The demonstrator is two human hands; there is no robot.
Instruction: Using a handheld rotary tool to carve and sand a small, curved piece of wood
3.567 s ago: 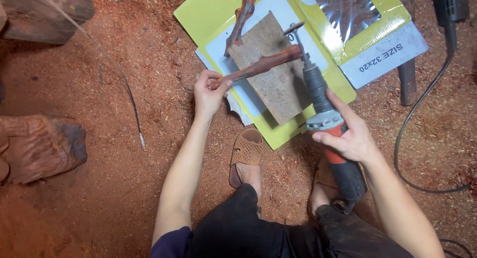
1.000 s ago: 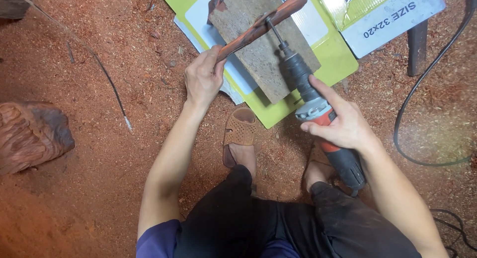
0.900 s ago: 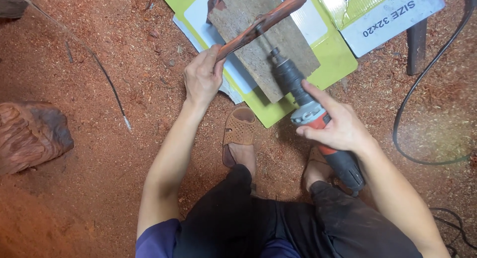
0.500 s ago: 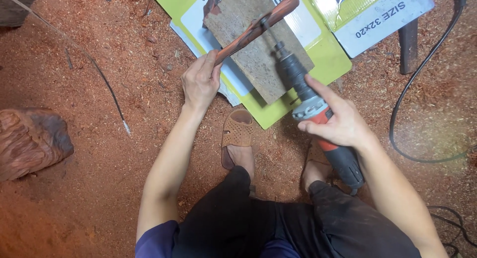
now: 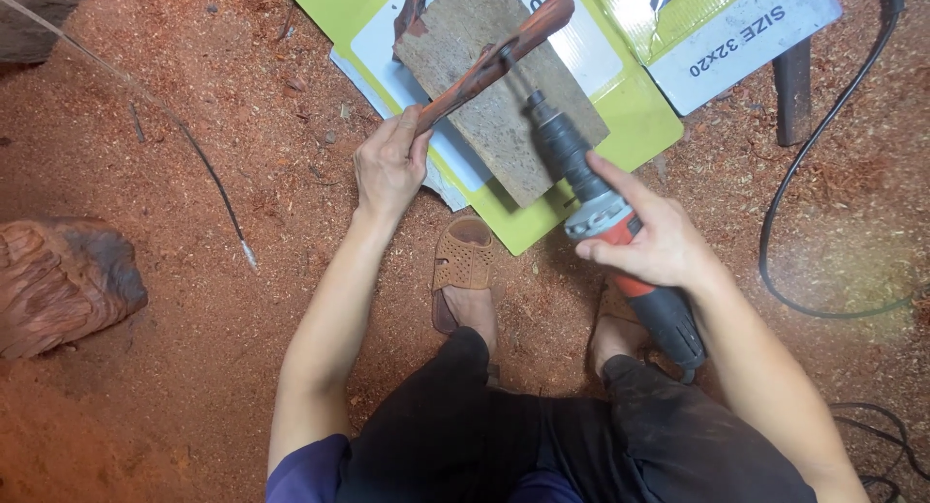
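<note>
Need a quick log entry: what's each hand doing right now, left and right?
Left hand: closed on the reddish carved wood stick.
Right hand: closed on the rotary power tool.

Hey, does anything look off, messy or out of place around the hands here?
Red sawdust covers the whole ground. The grey board lies askew across green sheets. The left hand holds a reddish wooden stick over it; the right hand grips a power tool. A black cord loops loosely nearby.

Left hand [image 5: 389, 164] clenched with arm outstretched, right hand [image 5: 656, 243] gripping, forefinger extended
</note>
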